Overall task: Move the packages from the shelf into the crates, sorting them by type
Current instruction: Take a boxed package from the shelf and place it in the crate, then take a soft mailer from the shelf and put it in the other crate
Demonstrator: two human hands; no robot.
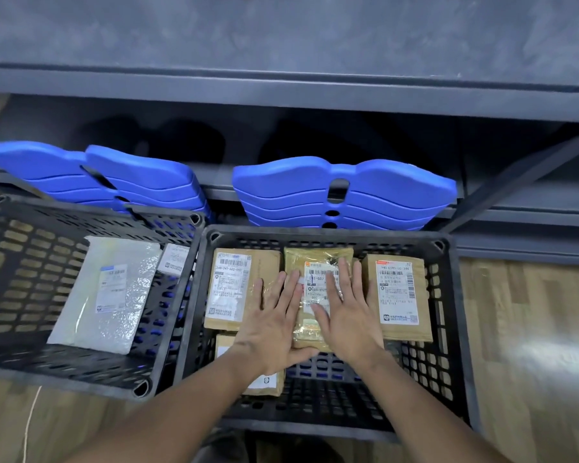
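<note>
- This looks like a parcel storeroom or a small sorting depot.
- Dark grey metal shelving (281,91) with a diagonal brace (522,172) runs across the back.
- Two black perforated plastic crates, the left crate (24,262) and the right crate (448,329), stand on a wood-pattern floor (532,329).
- Cardboard boxes (264,265) and a white padded mailer (114,289) lie in the crates. They carry printed shipping labels (397,292) with barcodes.
- Stacks of blue moulded plastic pieces (345,192) sit behind the crates, at the lowest shelf level.

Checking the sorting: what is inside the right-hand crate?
The right-hand crate holds four brown parcels: left parcel, right parcel, a tape-wrapped middle parcel pressed by the left hand and right hand, and a fourth parcel largely covered by the left forearm.
</note>
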